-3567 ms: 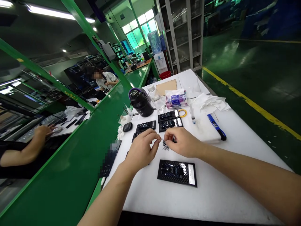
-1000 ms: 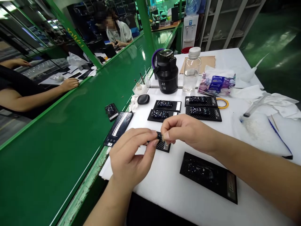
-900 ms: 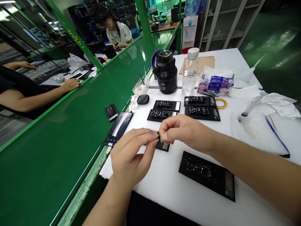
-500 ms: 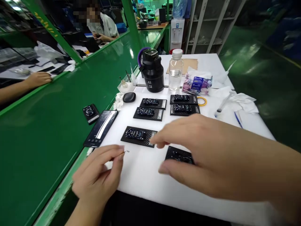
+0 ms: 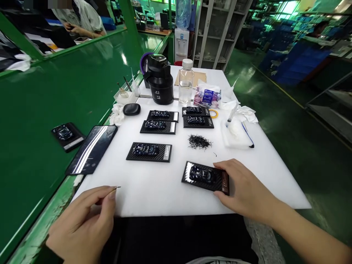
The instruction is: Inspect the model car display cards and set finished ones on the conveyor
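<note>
My left hand (image 5: 85, 220) is closed in a pinch at the lower left, above the table's near edge. A small, thin dark piece (image 5: 118, 187) sticks out past its fingertips; its exact kind is too small to tell. On the right, the thumb and fingers of my right hand (image 5: 244, 189) clasp the end of a rectangular, carbon-patterned base with a dark blue model car (image 5: 202, 173) on it. Just beyond lies a pile of thin black bits (image 5: 199, 141), with one loose bit (image 5: 215, 154) beside it. Another model car (image 5: 147, 149) sits on its base to the left.
Several more model cars (image 5: 155, 125) stand farther back on the white table (image 5: 154, 198). Behind are a black jug (image 5: 161, 82), a bottle (image 5: 186, 82) and a tissue pack (image 5: 207, 96). A phone (image 5: 93, 150) lies left; a syringe (image 5: 232, 115) lies right. Across the partition sits a person (image 5: 79, 18).
My right hand has moved down and right and now grips a model car's base, uncovering the pile of black bits. My left hand still pinches the thin piece. The view has shifted.
</note>
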The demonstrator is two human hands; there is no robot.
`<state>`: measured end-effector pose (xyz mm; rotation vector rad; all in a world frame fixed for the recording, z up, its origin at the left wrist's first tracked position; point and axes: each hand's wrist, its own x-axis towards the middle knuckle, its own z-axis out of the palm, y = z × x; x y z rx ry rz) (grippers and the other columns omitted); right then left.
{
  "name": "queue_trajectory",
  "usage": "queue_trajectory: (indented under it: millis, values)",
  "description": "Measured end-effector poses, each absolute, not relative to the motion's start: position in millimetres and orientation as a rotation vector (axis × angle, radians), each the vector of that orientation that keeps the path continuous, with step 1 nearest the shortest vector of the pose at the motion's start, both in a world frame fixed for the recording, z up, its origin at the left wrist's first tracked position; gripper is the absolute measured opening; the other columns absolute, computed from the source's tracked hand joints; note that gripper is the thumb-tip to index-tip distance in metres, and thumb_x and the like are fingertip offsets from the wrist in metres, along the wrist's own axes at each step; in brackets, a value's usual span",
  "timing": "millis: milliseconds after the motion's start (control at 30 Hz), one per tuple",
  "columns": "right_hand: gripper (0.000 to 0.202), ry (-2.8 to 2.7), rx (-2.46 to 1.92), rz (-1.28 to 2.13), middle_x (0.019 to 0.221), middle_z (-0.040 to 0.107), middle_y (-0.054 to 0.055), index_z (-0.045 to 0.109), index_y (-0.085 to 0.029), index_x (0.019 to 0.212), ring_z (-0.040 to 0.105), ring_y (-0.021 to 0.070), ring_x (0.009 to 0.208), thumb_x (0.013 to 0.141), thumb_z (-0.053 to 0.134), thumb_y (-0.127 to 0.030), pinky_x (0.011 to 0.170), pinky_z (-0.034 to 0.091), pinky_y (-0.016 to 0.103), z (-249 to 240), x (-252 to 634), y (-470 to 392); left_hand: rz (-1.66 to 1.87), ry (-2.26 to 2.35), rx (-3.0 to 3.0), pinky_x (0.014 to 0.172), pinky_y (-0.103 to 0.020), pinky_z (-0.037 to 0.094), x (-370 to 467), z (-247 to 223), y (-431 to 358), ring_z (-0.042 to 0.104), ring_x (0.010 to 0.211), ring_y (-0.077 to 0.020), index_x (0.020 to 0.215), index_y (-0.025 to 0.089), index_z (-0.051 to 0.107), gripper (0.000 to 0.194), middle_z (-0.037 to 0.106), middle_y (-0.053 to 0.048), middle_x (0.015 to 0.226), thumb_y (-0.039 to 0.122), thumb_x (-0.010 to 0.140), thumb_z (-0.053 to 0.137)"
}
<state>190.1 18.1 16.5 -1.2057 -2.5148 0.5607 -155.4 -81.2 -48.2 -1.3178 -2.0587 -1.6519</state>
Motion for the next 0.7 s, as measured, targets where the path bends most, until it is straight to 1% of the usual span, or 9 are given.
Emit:
queue_trajectory:
  millis: [67, 133, 233, 300, 333, 433, 567, 633, 700]
  values:
    - [0.054, -2.505, -1.131, 0.629, 0.114, 0.06, 0.009, 0.05, -0.019, 0.126, 0.056, 0.0261, 0.108, 0.075, 0.069, -0.016, 0.094, 0.052, 0.045, 29.1, 181.7, 10.8, -1.671, -2.03, -1.313, 0.063, -0.03, 0.049, -156.7, -47.9, -86.9, 0.066, 0.069, -0.0185, 0.075, 0.02, 0.075, 0.006, 0.073, 0.0, 0.075, 0.024, 0.071, 0.078]
    - [0.053, -2.509, -0.974, 0.66, 0.114, 0.06, 0.007, 0.051, -0.021, 0.124, 0.055, 0.0244, 0.107, 0.074, 0.068, -0.015, 0.093, 0.052, 0.042, 40.6, 164.7, 5.9, -1.774, -2.136, -1.218, 0.068, -0.03, 0.053, -161.4, -45.8, -96.2, 0.068, 0.073, -0.0186, 0.079, 0.02, 0.075, 0.008, 0.073, -0.001, 0.08, 0.027, 0.076, 0.077]
    - [0.049, -2.492, -0.663, 0.649, 0.114, 0.062, 0.007, 0.053, -0.018, 0.122, 0.054, 0.0236, 0.107, 0.075, 0.069, -0.014, 0.096, 0.05, 0.039, 45.4, 119.1, 4.8, -1.927, -2.343, -1.116, 0.076, -0.03, 0.056, -170.5, -37.7, -112.1, 0.07, 0.079, -0.0183, 0.084, 0.021, 0.075, 0.009, 0.075, 0.0, 0.084, 0.029, 0.08, 0.075]
    - [0.044, -2.472, -0.508, 0.64, 0.111, 0.064, 0.009, 0.056, -0.014, 0.116, 0.055, 0.0242, 0.104, 0.074, 0.071, -0.014, 0.095, 0.05, 0.039, 38.4, 80.2, 6.0, -1.934, -2.322, -1.187, 0.077, -0.029, 0.056, -173.9, -29.7, -122.0, 0.07, 0.081, -0.0167, 0.085, 0.022, 0.074, 0.005, 0.074, 0.0, 0.085, 0.026, 0.083, 0.073]
    - [0.041, -2.471, -0.459, 0.629, 0.109, 0.064, 0.01, 0.057, -0.013, 0.113, 0.055, 0.0249, 0.102, 0.074, 0.071, -0.015, 0.095, 0.05, 0.04, 32.3, 61.1, 6.5, -1.897, -2.279, -1.254, 0.075, -0.027, 0.055, -174.1, -25.6, -126.5, 0.068, 0.08, -0.0154, 0.084, 0.022, 0.073, 0.002, 0.073, 0.001, 0.084, 0.023, 0.084, 0.071]
    - [0.033, -2.5, -0.443, 0.587, 0.104, 0.064, 0.012, 0.059, -0.011, 0.106, 0.055, 0.0277, 0.1, 0.076, 0.072, -0.017, 0.094, 0.05, 0.043, 7.9, 18.4, 5.7, -1.69, -2.151, -1.506, 0.066, -0.025, 0.049, -170.0, -17.3, -137.5, 0.061, 0.073, -0.0124, 0.082, 0.022, 0.068, 0.008, 0.066, 0.002, 0.078, 0.013, 0.085, 0.068]
    - [0.045, -2.514, -0.529, 0.654, 0.11, 0.064, 0.01, 0.057, -0.012, 0.117, 0.055, 0.0275, 0.105, 0.078, 0.078, -0.021, 0.1, 0.047, 0.046, -14.9, 6.7, 5.0, -1.437, -2.086, -1.647, 0.066, -0.028, 0.046, -160.8, -21.9, -140.9, 0.056, 0.074, -0.0132, 0.09, 0.021, 0.068, 0.016, 0.06, 0.001, 0.079, 0.006, 0.083, 0.068]
    - [0.051, -2.529, -0.522, 0.701, 0.115, 0.063, 0.01, 0.055, -0.013, 0.121, 0.054, 0.0275, 0.109, 0.079, 0.08, -0.023, 0.102, 0.046, 0.046, -16.0, 12.0, 6.8, -1.385, -2.052, -1.597, 0.068, -0.03, 0.046, -156.1, -28.0, -136.2, 0.056, 0.075, -0.0142, 0.091, 0.021, 0.069, 0.017, 0.059, 0.0, 0.081, 0.006, 0.081, 0.07]
    - [0.05, -2.535, -0.499, 0.756, 0.119, 0.061, 0.01, 0.055, -0.014, 0.122, 0.052, 0.0275, 0.113, 0.079, 0.079, -0.022, 0.105, 0.044, 0.046, -12.6, 17.3, 9.0, -1.348, -2.008, -1.567, 0.07, -0.031, 0.046, -151.1, -32.8, -128.4, 0.056, 0.076, -0.0151, 0.091, 0.02, 0.069, 0.019, 0.059, 0.0, 0.081, 0.006, 0.079, 0.071]
